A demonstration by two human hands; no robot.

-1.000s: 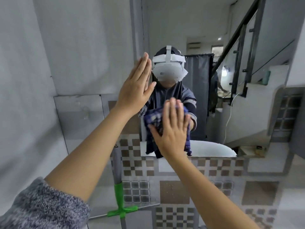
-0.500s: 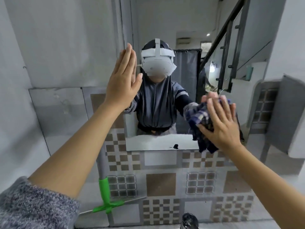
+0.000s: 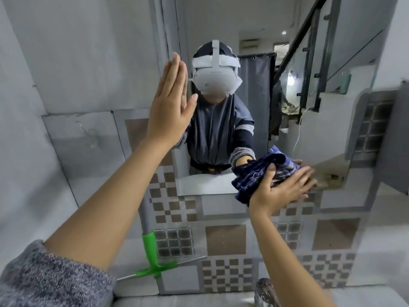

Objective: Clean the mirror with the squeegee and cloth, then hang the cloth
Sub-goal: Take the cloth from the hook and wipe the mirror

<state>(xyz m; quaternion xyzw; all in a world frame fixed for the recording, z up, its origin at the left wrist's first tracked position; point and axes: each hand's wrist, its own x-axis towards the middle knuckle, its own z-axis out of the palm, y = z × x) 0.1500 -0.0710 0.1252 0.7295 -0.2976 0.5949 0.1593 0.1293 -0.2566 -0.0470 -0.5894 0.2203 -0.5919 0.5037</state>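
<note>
The mirror (image 3: pixel 314 41) hangs on the wall ahead and reflects a person wearing a white headset. My left hand (image 3: pixel 170 105) is flat, fingers together, pressed against the mirror's left edge and holding nothing. My right hand (image 3: pixel 285 189) presses a crumpled blue plaid cloth (image 3: pixel 261 173) against the mirror's lower right part, near its bottom edge. The squeegee (image 3: pixel 152 253), with a green head and grey handle, leans against the tiled wall below the mirror's left side, apart from both hands.
Patterned brown and grey tiles (image 3: pixel 225 240) cover the wall under the mirror. A plain grey wall (image 3: pixel 77 52) lies to the left. A metal tap (image 3: pixel 265 289) shows at the bottom edge. A staircase railing (image 3: pixel 309 52) appears in the reflection.
My right hand has carried the cloth from the mirror's lower middle across to the right and then down towards the bottom edge. My left hand has stayed flat on the mirror's left edge.
</note>
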